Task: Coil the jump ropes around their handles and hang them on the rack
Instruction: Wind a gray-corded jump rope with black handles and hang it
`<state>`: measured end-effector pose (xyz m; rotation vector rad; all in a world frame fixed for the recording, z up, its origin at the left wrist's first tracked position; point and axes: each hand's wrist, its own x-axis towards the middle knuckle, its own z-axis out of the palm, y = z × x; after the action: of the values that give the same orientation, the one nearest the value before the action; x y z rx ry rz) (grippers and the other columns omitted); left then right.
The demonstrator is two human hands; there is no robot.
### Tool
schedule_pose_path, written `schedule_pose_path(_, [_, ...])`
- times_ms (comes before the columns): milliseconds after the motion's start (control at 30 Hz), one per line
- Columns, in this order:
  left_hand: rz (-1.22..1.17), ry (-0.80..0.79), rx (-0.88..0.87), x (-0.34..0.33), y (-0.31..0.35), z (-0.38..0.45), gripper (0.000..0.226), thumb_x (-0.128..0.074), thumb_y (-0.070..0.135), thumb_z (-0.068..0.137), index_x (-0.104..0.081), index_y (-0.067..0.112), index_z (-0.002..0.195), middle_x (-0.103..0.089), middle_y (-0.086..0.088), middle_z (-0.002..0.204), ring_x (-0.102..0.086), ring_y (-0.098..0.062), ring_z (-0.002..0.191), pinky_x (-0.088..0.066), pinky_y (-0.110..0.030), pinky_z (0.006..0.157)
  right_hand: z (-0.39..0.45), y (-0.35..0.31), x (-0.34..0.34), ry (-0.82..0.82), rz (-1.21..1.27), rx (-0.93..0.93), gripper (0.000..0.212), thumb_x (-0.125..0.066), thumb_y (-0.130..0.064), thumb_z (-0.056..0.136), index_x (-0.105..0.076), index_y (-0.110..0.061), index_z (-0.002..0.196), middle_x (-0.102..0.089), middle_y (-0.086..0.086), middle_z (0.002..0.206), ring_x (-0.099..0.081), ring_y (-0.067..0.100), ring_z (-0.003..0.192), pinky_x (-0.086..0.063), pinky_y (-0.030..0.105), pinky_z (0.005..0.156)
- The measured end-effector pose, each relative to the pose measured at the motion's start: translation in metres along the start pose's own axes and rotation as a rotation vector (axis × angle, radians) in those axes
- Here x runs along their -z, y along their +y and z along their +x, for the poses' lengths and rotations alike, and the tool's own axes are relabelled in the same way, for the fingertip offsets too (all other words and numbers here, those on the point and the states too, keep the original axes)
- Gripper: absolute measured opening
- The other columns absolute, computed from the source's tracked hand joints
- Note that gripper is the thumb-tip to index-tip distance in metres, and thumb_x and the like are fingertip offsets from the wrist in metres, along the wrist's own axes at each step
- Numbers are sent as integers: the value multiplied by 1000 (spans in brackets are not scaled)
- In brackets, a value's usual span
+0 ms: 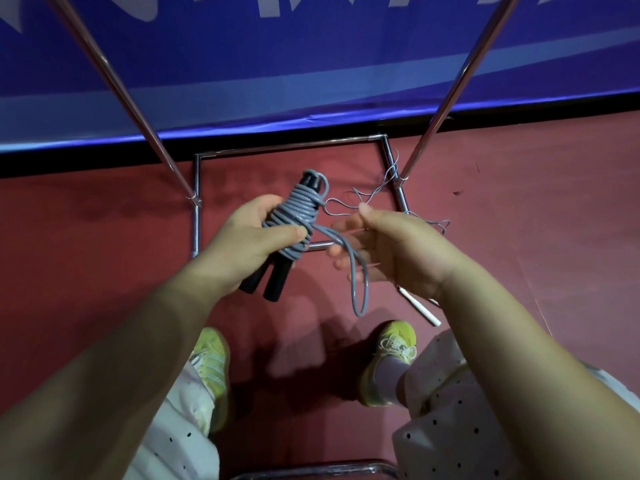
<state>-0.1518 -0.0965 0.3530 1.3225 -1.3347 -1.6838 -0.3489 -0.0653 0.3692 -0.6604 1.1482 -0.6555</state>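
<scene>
Head view: a grey jump rope (298, 216), coiled around its two black handles (266, 282), is held in the left hand (252, 237), whose fingers and thumb are curled round the bundle at mid-frame, above the red floor (86, 271). The handles are kept side by side, their lower ends pointing toward the near side. A loose loop of the rope (358, 285) is draped over the fingers of the right hand (384, 247); that hand's grip is seen relaxed, the fingers extended and not closed round anything. Beyond the hands, the square metal base of the rack (294, 148) lies on the floor, with two slanted poles (446, 98) rising to the far left and far right. A thinner grey cord (381, 188) is tangled at the right side of the base. A white stick (420, 310) lies on the floor just beside the right wrist. Yellow shoes (394, 344) are visible near the bottom.
</scene>
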Motion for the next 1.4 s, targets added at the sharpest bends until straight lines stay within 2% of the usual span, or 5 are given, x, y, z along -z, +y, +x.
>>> schedule_pose_path(300, [-131, 217, 101, 4, 0, 7, 9, -56, 2, 90, -57, 11, 92, -62, -10, 79, -60, -18, 68, -52, -28, 59, 1, 15, 0, 416, -708, 453, 36, -80, -43, 71, -60, -24, 93, -61, -8, 96, -54, 4, 90, -41, 14, 79])
schedule_pose_path(600, [-352, 260, 132, 5, 3, 6, 5, -52, 11, 93, -56, 8, 93, -64, -13, 73, -64, -15, 58, -52, -25, 49, 12, 37, -15, 483, -1048, 406, 29, -79, -42, 72, -72, -17, 84, -52, -7, 87, -49, 18, 94, -39, 31, 85])
schedule_pose_path(1033, [-105, 267, 53, 9, -11, 9, 16, -58, -1, 89, -54, 14, 92, -60, -8, 82, -59, -16, 69, -53, -24, 53, 6, 2, -8, 209, 318, 314, 8, -52, -7, 95, -59, -9, 94, -73, 2, 85, -70, 13, 81, -56, 25, 76])
schedule_pose_path(1167, [-64, 247, 32, 9, -13, 9, 19, -59, -2, 88, -54, 16, 90, -61, -4, 81, -60, -12, 69, -52, -20, 57, 6, 1, -3, 406, 257, 313, 21, -43, 1, 99, -49, -18, 93, -70, 4, 80, -70, 14, 65, -54, 22, 52])
schedule_pose_path(1400, [-203, 262, 1, 18, -6, 8, 11, -54, 2, 91, -54, 13, 93, -60, -11, 81, -59, -15, 63, -52, -25, 50, 7, 6, 12, 468, -457, 421, 18, -73, -7, 82, -69, -16, 97, -65, -9, 75, -58, -4, 60, -48, 13, 64])
